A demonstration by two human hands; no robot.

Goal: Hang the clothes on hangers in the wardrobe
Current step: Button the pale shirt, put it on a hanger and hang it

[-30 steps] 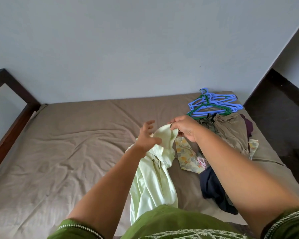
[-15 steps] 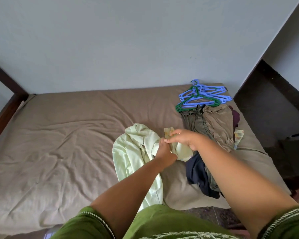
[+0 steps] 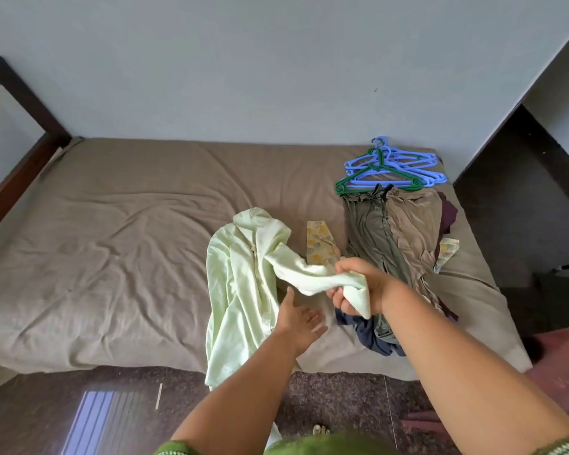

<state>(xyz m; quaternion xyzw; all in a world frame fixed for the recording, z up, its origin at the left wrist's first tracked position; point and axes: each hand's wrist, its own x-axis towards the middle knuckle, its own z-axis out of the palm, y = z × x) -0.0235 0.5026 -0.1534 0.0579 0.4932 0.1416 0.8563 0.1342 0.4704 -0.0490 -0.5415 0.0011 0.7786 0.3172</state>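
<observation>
Head view is showing the right hand [image 3: 358, 287] gripping a sleeve of the pale green shirt [image 3: 240, 284], which is lying on the bed [image 3: 112, 241]; the left hand [image 3: 298, 320] is hovering spread beneath, near the hangers [image 3: 391, 169].

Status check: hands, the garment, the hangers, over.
Right hand grips pale green shirt sleeve; left hand open. Blue and green plastic hangers untouched, far corner of bed. Nothing blocking.

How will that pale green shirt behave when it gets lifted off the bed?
Probably floppy: the shirt sags between the right hand and the bed. Likely light, since one sleeve is held easily. Its hem already hangs over the edge, so it may slide.
</observation>
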